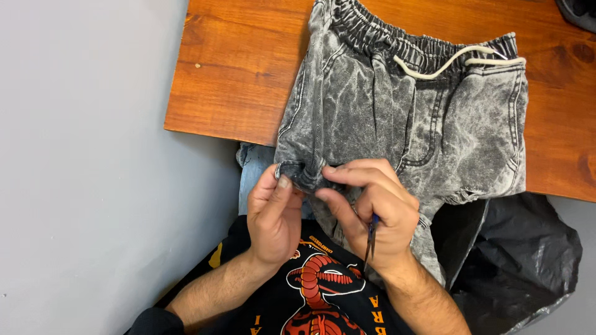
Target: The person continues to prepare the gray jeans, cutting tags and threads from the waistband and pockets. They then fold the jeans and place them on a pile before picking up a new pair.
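Table: a wooden table top (236, 80) of reddish-brown, glossy wood with dark knots, seen from above, filling the upper right.
Floor: a plain grey floor (87, 167), smooth and matte, covering the whole left side.
Light: even and soft, with a faint sheen on the wood and a thin shadow under its near edge.

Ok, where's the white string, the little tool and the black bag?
White string (434, 67), head view, middle of the cord at the waistband.
Little tool (371, 239), head view, its thin shaft in the right hand.
Black bag (521, 260), head view, crinkled middle.
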